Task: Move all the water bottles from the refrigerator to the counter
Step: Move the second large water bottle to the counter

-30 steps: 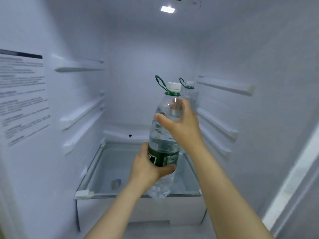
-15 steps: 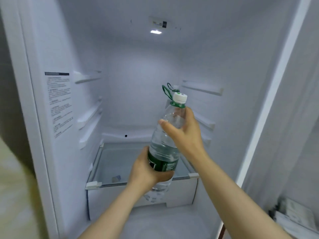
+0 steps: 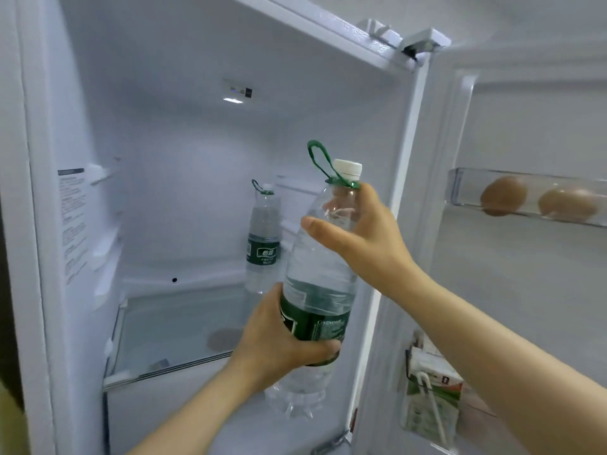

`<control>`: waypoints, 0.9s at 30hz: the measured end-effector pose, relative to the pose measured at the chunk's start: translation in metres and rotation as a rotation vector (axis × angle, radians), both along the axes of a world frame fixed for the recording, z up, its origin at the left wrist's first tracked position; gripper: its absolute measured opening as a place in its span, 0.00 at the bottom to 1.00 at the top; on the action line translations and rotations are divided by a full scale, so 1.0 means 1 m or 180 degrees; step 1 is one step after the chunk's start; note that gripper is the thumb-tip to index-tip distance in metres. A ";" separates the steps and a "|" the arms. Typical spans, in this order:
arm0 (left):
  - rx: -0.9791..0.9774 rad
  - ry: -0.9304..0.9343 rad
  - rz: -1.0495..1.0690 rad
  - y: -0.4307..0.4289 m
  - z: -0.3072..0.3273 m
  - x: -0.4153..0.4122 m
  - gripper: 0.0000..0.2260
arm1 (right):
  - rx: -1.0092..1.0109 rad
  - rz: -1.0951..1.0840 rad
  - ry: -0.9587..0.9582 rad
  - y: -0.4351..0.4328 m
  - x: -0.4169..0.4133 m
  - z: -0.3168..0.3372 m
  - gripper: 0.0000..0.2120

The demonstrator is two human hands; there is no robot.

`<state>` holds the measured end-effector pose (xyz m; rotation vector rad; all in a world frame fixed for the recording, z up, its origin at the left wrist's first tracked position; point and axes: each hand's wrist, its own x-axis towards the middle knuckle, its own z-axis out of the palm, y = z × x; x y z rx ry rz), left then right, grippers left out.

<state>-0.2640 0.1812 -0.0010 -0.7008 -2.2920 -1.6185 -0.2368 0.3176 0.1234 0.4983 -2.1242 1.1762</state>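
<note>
The left hand wraps the green label and the right hand clasps the shoulder under the cap of the bottle, which now hangs tilted at the open front of the fridge, no longer deep inside as a second ago. It is clear of the shelf, so the carry to the desk, not in view, can begin. A second bottle stands at the shelf's back right, yet to be fetched.
</note>
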 end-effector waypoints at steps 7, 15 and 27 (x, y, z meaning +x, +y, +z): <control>0.0064 0.0117 -0.0684 0.043 0.017 0.044 0.32 | 0.0019 -0.0559 0.0153 0.039 0.073 0.020 0.25; 0.0028 0.0050 -0.1399 0.111 0.032 0.089 0.34 | 0.0069 -0.1362 0.0203 0.089 0.149 0.037 0.26; 0.0025 0.0250 -0.2368 0.234 0.045 0.179 0.31 | 0.0163 -0.2162 0.0247 0.181 0.271 0.048 0.22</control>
